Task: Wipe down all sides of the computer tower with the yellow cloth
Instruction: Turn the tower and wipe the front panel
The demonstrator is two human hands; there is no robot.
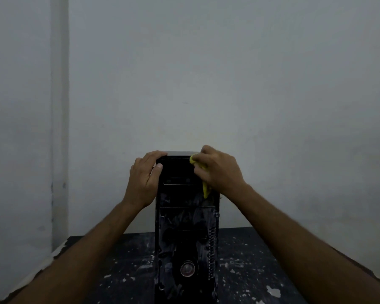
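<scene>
A black computer tower (185, 227) stands upright on a dark table, its front panel facing me with a round button low down. My left hand (146, 178) grips the tower's top left corner, fingers over the top edge and thumb on the front. My right hand (217, 170) holds the yellow cloth (205, 187) against the top right of the front panel. Most of the cloth is hidden under the hand; a bit shows at the fingertips and a strip hangs below the palm.
The dark table (250, 270) is speckled with white paint marks and stands against a plain grey wall (206, 73). Its left edge (57, 253) runs along a wall corner with a pale vertical strip.
</scene>
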